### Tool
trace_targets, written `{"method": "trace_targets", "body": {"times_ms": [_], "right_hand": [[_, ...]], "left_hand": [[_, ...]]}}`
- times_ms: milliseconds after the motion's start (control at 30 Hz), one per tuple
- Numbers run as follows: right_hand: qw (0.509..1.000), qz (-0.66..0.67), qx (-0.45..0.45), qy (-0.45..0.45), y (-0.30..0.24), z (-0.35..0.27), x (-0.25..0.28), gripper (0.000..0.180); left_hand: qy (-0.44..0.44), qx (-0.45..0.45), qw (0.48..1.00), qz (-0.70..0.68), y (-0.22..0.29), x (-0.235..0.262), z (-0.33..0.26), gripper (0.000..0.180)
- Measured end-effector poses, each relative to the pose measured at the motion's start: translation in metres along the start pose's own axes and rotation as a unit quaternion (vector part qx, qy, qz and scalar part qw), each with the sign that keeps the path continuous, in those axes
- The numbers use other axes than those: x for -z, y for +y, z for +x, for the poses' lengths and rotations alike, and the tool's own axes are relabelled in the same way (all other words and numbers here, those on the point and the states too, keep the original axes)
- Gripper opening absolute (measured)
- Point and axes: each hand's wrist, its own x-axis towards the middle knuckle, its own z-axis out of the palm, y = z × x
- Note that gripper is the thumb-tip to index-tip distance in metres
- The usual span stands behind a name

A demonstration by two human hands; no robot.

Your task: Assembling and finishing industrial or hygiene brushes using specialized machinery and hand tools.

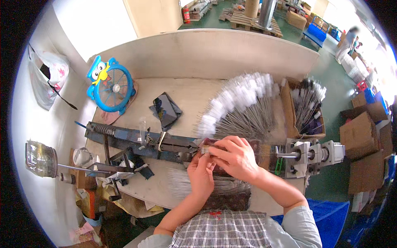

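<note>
My left hand (201,175) and my right hand (235,158) meet over the long metal bench fixture (178,145), fingertips pinched together. A small white piece (205,150) shows between my left thumb and fingers; its exact kind is too small to tell. The right fingertips press in at the same spot, and what they grip is hidden. Thin wires (264,154) run from beside my right hand to the spindle (289,155) of a metal machine. Beyond my hands, wire-stemmed brushes with white bristle heads (235,99) lie fanned out. More thin wires (178,182) lie beside my left wrist.
A cardboard box (289,111) of brushes stands at the right. At the left are a blue cartoon fan (111,89), a dark phone-like slab on cloth (166,109) and a crank lever (113,197). A low panel (223,53) borders the table's far side. People stand far off.
</note>
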Motion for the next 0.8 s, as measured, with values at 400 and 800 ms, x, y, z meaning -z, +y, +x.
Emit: {"method": "trace_targets", "body": {"times_ms": [400, 800], "right_hand": [[1.000, 0.018, -0.007, 0.023, 0.004, -0.005, -0.001, 0.033], [0.999, -0.037, 0.004, 0.026, 0.007, -0.011, 0.000, 0.028]], "left_hand": [[0.021, 0.020, 0.998, -0.047, 0.000, -0.004, -0.001, 0.019], [0.029, 0.011, 0.999, -0.017, -0.001, -0.006, 0.001, 0.016]]}}
